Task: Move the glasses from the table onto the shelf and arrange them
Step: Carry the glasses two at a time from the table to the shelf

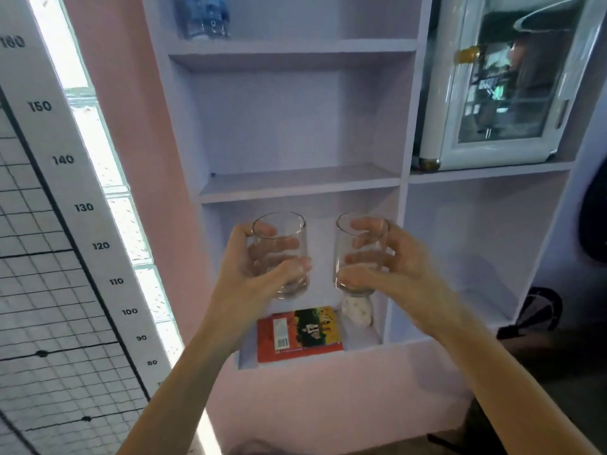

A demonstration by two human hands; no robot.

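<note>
So I've got a clear glass in each hand right now. My left hand (pixel 253 267) has its fingers (pixel 262 229) wrapped round the left glass (pixel 282 254), and my right hand (pixel 394 267) is curled the same way round the right glass (pixel 359 254). Both are upright, held up in the air side by side, close but not touching, in front of the pale shelf unit (pixel 295 182). Lowest cubby behind them has a red and yellow book (pixel 300 330) lying flat plus some white thing (pixel 356 311) I can't make out. Blue bottle (pixel 205 14) up top.
</note>
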